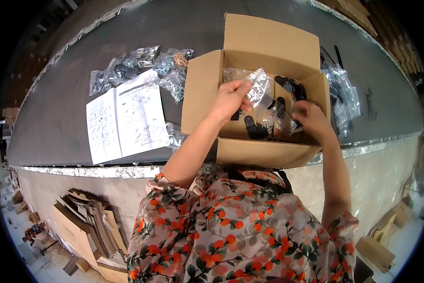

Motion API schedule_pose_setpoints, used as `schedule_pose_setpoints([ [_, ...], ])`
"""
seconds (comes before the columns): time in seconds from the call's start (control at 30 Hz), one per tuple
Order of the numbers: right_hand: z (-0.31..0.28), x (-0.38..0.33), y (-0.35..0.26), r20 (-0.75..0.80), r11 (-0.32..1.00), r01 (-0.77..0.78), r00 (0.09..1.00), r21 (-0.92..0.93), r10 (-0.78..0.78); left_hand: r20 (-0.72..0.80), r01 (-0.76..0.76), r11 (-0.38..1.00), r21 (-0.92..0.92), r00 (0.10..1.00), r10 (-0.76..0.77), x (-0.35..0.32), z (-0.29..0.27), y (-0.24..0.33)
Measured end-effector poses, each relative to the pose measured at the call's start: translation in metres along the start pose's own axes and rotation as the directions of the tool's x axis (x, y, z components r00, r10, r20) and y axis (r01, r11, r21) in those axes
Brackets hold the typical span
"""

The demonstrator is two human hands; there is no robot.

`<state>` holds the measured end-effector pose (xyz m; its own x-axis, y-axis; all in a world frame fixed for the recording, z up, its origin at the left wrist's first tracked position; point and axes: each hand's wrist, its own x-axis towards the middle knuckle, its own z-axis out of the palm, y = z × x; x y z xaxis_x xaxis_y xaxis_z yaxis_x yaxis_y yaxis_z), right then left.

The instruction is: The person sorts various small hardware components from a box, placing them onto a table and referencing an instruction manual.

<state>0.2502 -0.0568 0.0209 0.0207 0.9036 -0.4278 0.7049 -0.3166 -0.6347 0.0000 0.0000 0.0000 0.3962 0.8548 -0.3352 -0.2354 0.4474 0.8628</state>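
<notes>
An open cardboard box (203, 89) stands in front of me with its flaps folded out. My left hand (232, 100) pinches a small clear plastic bag (258, 88) above the box's left half. Inside, at the right, is my right hand (311, 119) with its fingers curled; what they hold, if anything, is hidden. Just beyond that hand lie black parts (290, 86). More black hinge-like pieces (254, 128) and clear bags (283, 123) rest on the box's bottom.
An unfolded instruction sheet (103, 127) lies left of the box on the dark conveyor belt (51, 108). Behind it are several bags of hardware (122, 70). More bagged black parts (344, 96) lie right of the box. Flattened cardboard (82, 226) leans below at the left.
</notes>
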Motion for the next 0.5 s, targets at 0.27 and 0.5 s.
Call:
schedule_pose_setpoints([
  [0.27, -0.001, 0.022, -0.077, -0.294, 0.871, 0.433, 0.885, 0.233, -0.362, 0.179, 0.040, 0.999, 0.034, 0.983, -0.045, 0.000, 0.000, 0.009],
  [0.5, -0.018, 0.023, -0.121, 0.075, 0.850, 0.463, 0.885, -0.253, -0.460, 0.267, -0.161, 0.963, 0.216, 0.958, 0.100, 0.012, 0.009, 0.003],
])
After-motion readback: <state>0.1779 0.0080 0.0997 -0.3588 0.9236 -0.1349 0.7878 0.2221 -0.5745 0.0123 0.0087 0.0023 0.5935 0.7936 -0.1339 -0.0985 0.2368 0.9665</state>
